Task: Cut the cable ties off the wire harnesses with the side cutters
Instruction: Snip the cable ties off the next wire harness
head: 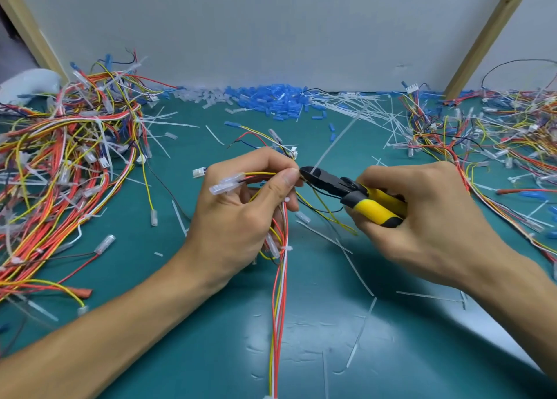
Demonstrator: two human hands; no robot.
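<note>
My left hand point(241, 208) grips a wire harness point(280, 278) of red, yellow and white wires, pinching it between thumb and forefinger. My right hand point(422, 217) grips the side cutters point(355, 195) by their yellow-and-black handles. The black jaws sit right at my left thumb tip, at the base of a white cable tie point(334, 141) whose long tail sticks up and to the right. A second white tie point(286, 248) wraps the same harness lower down, below my left hand.
A big tangle of harnesses point(66, 169) lies on the left of the green mat point(180, 323), another pile point(494, 145) on the right. Blue and clear sleeves point(265, 100) and cut ties point(361, 106) lie along the back wall. Loose ties litter the mat.
</note>
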